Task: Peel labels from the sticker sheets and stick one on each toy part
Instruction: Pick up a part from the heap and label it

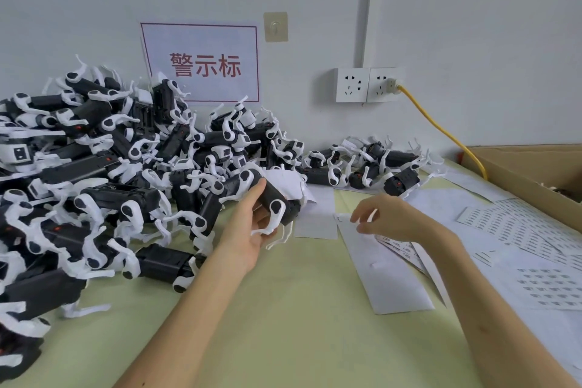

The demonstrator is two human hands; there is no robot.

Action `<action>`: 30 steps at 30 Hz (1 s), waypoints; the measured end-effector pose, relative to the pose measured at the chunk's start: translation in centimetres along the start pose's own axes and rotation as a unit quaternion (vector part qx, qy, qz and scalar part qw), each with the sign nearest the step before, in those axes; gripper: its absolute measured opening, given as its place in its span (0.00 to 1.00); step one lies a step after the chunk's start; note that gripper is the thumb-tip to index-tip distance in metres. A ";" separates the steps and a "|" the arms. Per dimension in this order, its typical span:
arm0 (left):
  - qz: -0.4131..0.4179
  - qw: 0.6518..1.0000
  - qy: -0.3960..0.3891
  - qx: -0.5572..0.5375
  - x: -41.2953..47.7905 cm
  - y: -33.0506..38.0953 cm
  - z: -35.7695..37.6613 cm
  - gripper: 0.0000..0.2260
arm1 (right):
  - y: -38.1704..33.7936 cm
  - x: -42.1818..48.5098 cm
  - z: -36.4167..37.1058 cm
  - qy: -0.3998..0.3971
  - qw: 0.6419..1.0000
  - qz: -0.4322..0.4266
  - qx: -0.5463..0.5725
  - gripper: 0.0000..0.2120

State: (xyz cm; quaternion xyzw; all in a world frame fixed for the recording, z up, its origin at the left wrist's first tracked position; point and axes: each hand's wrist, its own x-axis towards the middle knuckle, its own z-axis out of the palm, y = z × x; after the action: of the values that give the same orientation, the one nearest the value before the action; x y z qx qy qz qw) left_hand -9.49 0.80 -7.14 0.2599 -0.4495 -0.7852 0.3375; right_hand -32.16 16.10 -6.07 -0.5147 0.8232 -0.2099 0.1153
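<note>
My left hand (252, 230) grips a black toy part (271, 198) with white legs, lifted just above the table in the middle of the view. My right hand (387, 217) hovers over a white sticker sheet (384, 268), with its fingertips pinching at the sheet's upper left corner; whether a label is between them is blurred. More sticker sheets (519, 230) printed with rows of small labels lie to the right. A large pile of black-and-white toy parts (104, 173) fills the left side.
A smaller group of toy parts (371, 167) lies at the back by the wall. A cardboard box (519, 173) stands at the right edge. A yellow cable (441, 132) runs from a wall socket (368, 85) down behind the box. The table has a pale green cover (283, 324).
</note>
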 end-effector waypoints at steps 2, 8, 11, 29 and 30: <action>-0.006 1.000 0.004 -0.001 0.0 -0.1 0.1 0.10 | 0.3 0.7 0.7 0.046 0.999 0.012 0.007 0.13; -0.021 0.999 -0.029 -0.019 0.0 0.2 -0.1 0.10 | -0.1 2.1 3.3 0.009 0.996 0.038 -0.081 0.27; -0.040 0.998 -0.044 -0.030 0.1 0.1 -0.2 0.12 | 0.1 2.2 3.2 0.031 0.997 0.023 -0.061 0.26; -0.060 0.922 -0.287 0.253 -2.5 -0.4 1.1 0.17 | -1.6 0.8 0.7 0.192 0.934 -0.064 0.293 0.14; -0.063 0.915 -0.302 0.260 -2.6 -0.5 1.1 0.18 | -1.7 0.8 0.7 0.200 0.929 -0.065 0.305 0.14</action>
State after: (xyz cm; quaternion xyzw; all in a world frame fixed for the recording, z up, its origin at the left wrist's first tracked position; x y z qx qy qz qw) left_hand -8.81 3.54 -6.78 0.1172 -0.7008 -0.7014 0.0559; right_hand -30.85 14.54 -5.84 -0.4543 0.6906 -0.5561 0.0862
